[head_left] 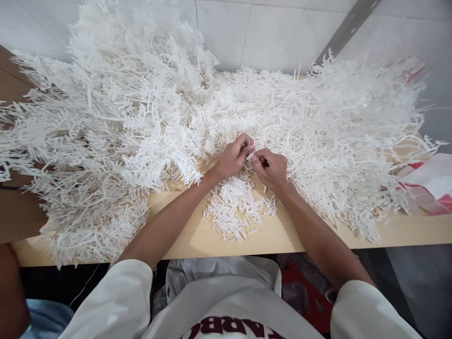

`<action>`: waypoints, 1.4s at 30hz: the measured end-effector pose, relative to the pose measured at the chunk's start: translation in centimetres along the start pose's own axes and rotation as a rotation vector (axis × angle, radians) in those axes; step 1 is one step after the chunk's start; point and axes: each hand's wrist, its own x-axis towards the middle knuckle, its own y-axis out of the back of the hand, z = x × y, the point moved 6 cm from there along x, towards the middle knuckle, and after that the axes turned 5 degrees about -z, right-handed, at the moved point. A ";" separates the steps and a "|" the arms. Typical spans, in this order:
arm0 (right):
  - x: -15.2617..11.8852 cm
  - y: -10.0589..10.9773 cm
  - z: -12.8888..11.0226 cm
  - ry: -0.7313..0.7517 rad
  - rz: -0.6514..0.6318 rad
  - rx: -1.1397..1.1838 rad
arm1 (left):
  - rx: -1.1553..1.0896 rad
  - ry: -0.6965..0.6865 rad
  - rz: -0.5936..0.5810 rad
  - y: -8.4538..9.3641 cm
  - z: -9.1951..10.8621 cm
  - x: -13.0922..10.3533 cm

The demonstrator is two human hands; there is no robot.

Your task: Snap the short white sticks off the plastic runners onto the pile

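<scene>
My left hand [233,157] and my right hand [271,168] meet over the middle of the table, fingertips nearly touching. Both are closed in a pinch on a small white branched sprig [250,156], which looks like plastic; the fingers cover most of it. Just below my hands lies a small loose pile of short white pieces [235,207]. A tall heap of white branched sprigs [130,108] rises to the left. Another wide heap of the same sprigs [335,136] spreads behind my right hand and to the right.
The pale wooden table [187,242] has its front edge close to my body. A red and white plastic bag [431,183] sits at the right end. Brown cardboard [21,212] stands at far left, near another person's arm [12,287]. A tiled wall [275,33] is behind.
</scene>
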 end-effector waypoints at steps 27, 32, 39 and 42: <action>0.4 0.6 -0.7 0.194 -0.091 -0.315 | 0.070 0.034 -0.055 -0.3 0.3 -0.2; -0.1 0.8 -0.9 0.250 -0.022 -0.249 | 0.081 0.028 -0.013 -0.2 0.1 -0.1; -0.3 1.3 -0.3 0.059 0.069 -0.066 | 0.009 0.069 0.110 1.1 -0.6 0.0; 0.0 1.9 0.3 -0.037 0.142 0.000 | -0.035 0.054 0.123 1.1 -0.7 0.0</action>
